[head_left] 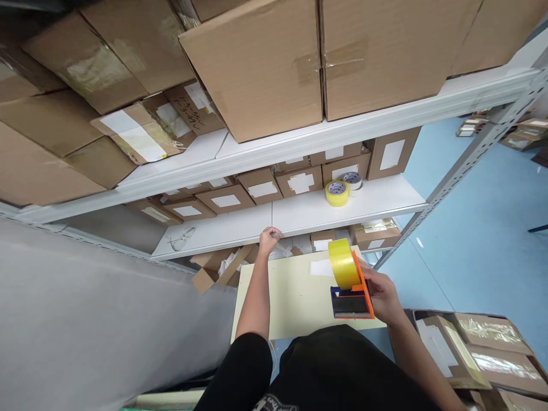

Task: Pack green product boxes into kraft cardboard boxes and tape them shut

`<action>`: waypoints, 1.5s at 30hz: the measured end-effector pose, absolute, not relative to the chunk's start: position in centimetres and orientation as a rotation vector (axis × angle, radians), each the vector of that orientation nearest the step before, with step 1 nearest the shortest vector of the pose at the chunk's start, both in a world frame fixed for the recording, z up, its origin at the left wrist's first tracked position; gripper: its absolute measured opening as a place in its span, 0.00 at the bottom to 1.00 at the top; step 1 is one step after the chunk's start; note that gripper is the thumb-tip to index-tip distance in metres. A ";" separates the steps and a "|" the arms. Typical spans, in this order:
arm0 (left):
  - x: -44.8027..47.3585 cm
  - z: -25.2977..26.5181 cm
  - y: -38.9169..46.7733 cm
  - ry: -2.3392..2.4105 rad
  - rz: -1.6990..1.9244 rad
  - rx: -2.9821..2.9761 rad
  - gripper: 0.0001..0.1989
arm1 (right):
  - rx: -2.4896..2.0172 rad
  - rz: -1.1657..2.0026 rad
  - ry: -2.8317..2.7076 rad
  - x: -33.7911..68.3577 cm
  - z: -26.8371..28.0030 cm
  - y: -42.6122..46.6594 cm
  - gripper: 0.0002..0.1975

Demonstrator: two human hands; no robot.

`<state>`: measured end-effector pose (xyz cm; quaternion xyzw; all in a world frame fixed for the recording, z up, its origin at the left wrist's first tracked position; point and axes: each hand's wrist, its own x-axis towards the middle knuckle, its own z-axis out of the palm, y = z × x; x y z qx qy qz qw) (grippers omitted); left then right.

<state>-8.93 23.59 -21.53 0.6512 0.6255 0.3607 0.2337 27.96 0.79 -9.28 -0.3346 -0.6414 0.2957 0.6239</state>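
My right hand (382,292) grips an orange and dark blue tape dispenser (363,285) by its side. A wide yellow tape roll (342,264) is mounted on it, over the pale table. My left hand (269,240) reaches to the front edge of the white middle shelf (299,220), fingers curled together; whatever is between them is too small to make out. Below both arms lies the cream tabletop (286,294), with a white paper (321,268) near its far edge. A yellow tape roll (336,194) and a whitish tape roll (353,181) sit on the shelf.
Large cartons (265,68) fill the upper shelf, and smaller labelled boxes (261,188) line the middle one. An opened carton (222,268) stands left of the table. At lower right, a container holds taped boxes (492,348). A metal post (466,148) rises at right.
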 end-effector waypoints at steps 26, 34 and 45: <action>-3.1 -12.9 22.0 1.906 0.980 1.811 0.22 | -0.691 0.832 -1.393 28.3 -7.8 4.7 0.17; 5.0 1.0 7.9 0.867 1.268 2.206 0.16 | -0.692 0.804 -1.513 28.2 -7.7 5.3 0.17; 5.6 3.1 4.5 0.902 1.169 2.328 0.17 | -0.596 0.797 -1.593 27.9 -7.4 4.4 0.13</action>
